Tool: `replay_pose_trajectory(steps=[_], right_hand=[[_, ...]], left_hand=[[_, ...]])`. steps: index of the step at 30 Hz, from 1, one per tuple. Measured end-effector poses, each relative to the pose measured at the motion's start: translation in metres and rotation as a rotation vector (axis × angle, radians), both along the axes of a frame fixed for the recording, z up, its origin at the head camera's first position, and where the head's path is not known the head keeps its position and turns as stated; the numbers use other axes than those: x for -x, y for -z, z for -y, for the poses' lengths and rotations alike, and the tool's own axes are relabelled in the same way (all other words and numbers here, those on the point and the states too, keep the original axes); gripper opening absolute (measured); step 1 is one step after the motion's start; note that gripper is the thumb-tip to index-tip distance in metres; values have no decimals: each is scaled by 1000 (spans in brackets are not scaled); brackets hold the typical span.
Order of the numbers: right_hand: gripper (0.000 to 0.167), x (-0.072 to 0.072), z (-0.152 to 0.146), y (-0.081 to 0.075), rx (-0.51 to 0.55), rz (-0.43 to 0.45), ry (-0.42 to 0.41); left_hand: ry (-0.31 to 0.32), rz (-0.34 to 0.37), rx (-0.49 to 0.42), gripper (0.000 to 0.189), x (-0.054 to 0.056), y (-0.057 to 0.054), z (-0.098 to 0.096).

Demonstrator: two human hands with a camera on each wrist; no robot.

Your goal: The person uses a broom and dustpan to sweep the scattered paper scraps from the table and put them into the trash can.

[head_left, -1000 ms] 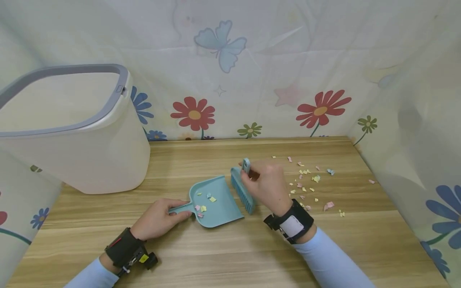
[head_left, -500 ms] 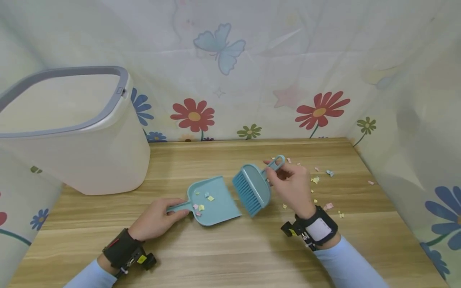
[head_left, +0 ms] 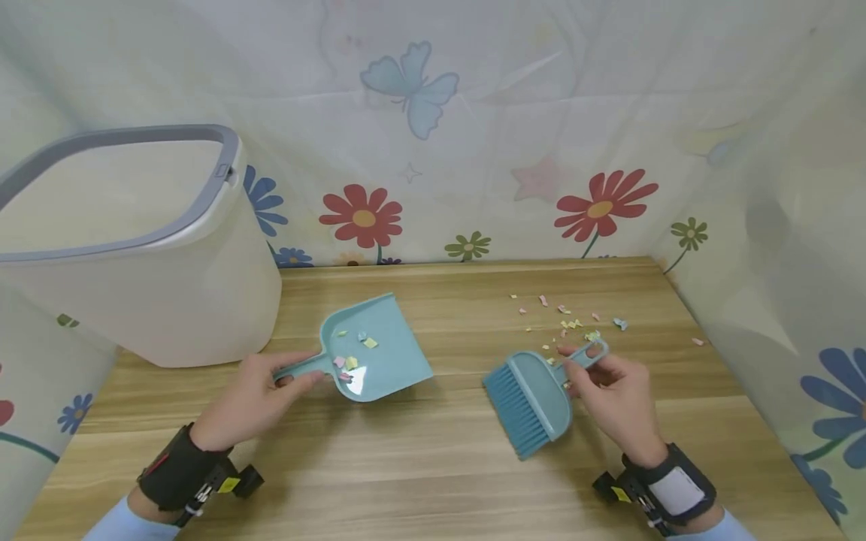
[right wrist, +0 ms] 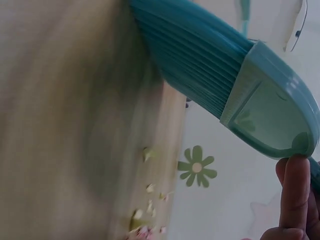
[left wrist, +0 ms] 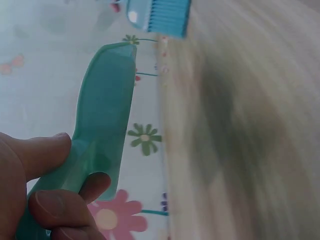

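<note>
My left hand (head_left: 253, 398) grips the handle of a light blue dustpan (head_left: 389, 353), its fingers and thumb curled round it in the left wrist view. The pan is raised off the table, and several small paper scraps (head_left: 352, 362) lie in it near the handle end. My right hand (head_left: 619, 398) pinches the handle of a matching small hand brush (head_left: 541, 391). The bristles (right wrist: 195, 55) point left and down, apart from the dustpan. Part of the brush handle is hidden by the fingers.
A tall white bin (head_left: 210, 300) with a grey rim stands at the back left. Several paper scraps (head_left: 571, 324) are scattered on the wooden table (head_left: 419, 466) behind the brush and right hand. A flower-printed curtain (head_left: 473, 150) borders the table.
The dustpan has risen off the table and shifted left with the scraps in it. My right hand has drawn the brush away to the right and nearer me.
</note>
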State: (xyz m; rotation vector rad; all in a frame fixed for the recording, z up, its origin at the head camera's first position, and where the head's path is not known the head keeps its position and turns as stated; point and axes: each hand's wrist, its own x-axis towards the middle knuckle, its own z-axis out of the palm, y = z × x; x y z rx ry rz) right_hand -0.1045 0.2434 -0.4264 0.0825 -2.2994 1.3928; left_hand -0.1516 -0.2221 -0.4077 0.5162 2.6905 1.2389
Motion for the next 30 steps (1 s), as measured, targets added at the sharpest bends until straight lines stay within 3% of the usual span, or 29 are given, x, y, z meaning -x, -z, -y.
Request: replay_pose_trajectory(steps=[8, 17, 24, 26, 30], right_hand=[[11, -23, -20, 9, 49, 43, 41], [9, -29, -31, 17, 58, 66, 78], [7, -28, -34, 19, 51, 81, 91], [8, -28, -34, 19, 53, 80, 91], [7, -29, -34, 18, 52, 80, 88]], left_hand=[[-77, -194, 86, 37, -10, -53, 21], [-238, -411, 113, 36, -15, -110, 42], [-344, -510, 96, 37, -8, -147, 61], [-364, -530, 67, 37, -1, -153, 69], [-460, -600, 89, 40, 13, -160, 89]])
